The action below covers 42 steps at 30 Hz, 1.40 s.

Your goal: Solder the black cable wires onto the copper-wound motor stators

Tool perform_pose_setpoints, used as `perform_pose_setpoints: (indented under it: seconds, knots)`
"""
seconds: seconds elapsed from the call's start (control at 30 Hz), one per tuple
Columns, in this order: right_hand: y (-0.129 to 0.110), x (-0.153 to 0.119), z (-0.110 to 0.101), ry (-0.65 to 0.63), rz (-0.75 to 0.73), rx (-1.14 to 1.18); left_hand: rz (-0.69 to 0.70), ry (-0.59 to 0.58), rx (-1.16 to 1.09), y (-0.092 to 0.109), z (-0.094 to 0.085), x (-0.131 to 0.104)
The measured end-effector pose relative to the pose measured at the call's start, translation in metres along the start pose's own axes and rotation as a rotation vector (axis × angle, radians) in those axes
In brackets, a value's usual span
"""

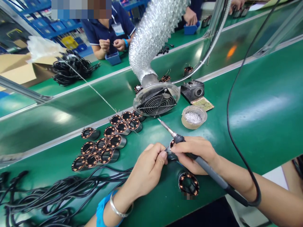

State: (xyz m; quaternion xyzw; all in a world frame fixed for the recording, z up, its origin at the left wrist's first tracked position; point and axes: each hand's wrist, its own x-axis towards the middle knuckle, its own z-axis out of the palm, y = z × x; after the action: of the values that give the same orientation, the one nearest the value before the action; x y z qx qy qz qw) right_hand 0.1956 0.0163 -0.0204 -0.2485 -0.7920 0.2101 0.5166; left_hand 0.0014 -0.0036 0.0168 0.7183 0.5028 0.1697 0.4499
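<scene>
My right hand (196,154) grips a soldering iron (201,164) like a pen, its metal tip pointing up and left beneath the fume extractor. My left hand (150,168) is closed in a pinch beside a motor stator (172,154) with copper windings. Fingers of both hands partly cover that stator. What the left fingertips pinch is too small to make out. Closer to the table's front edge stands another stator (188,184), its ring of copper coils facing up. Black cables (104,176) run from the left toward my left wrist.
A fume extractor grille (158,102) on a silver duct (151,41) hangs ahead. Several stators (115,141) stand left. A tub of metallic shavings (193,118) and an iron holder (194,91) sit right. The iron's cord (228,110) loops at right. Co-workers' hands (113,44) show across the divider.
</scene>
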Motion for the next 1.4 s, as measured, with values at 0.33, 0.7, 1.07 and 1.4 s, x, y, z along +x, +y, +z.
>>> perform_pose_setpoints:
  seconds: [0.33, 0.7, 1.07, 1.4]
  knots:
    - [-0.003, -0.003, 0.007, -0.023, -0.036, -0.116, -0.174, -0.050, -0.526, -0.013, 0.009, 0.008]
    - [-0.006, -0.001, -0.005, -0.075, 0.218, 0.063, -0.310, 0.099, -0.742, -0.011, 0.025, 0.012]
    - [0.003, -0.003, 0.001, -0.012, 0.134, -0.069, -0.296, 0.203, -0.604, -0.016, 0.031, 0.011]
    - [-0.017, -0.005, -0.023, 0.043, 0.136, -0.055, -0.268, 0.200, -0.542, -0.015, 0.032, 0.011]
